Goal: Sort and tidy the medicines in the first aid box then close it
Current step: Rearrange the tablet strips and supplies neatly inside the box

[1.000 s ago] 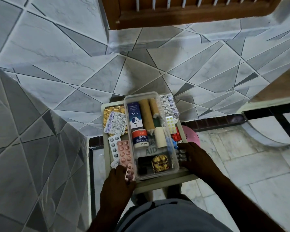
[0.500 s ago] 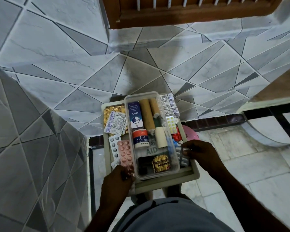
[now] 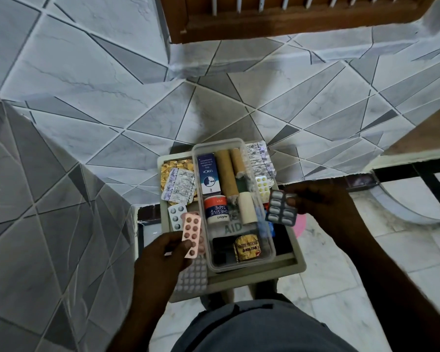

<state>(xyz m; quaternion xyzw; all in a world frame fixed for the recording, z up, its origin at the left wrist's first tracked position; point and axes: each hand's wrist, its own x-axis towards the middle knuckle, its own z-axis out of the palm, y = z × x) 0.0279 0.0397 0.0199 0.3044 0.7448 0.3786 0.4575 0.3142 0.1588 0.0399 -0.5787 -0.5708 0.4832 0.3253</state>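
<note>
The first aid box (image 3: 299, 265), a shallow grey rectangular case, stands open near the grey marbled wall tiles (image 3: 112, 110). A clear rigid plastic tray (image 3: 271, 250) lies along its centre, containing a blue-and-white carton (image 3: 208, 174), two brown cardboard tubes (image 3: 228, 171), a roll of adhesive tape (image 3: 216, 208) and a crinkled gold foil strip (image 3: 247, 247). The left hand (image 3: 163, 257) pinches a pink blister strip (image 3: 191, 235) of round tablets just beside the tray. The right hand (image 3: 323, 207) pinches a dark blister pack (image 3: 281, 208) of white oblong tablets over the box's right side
</note>
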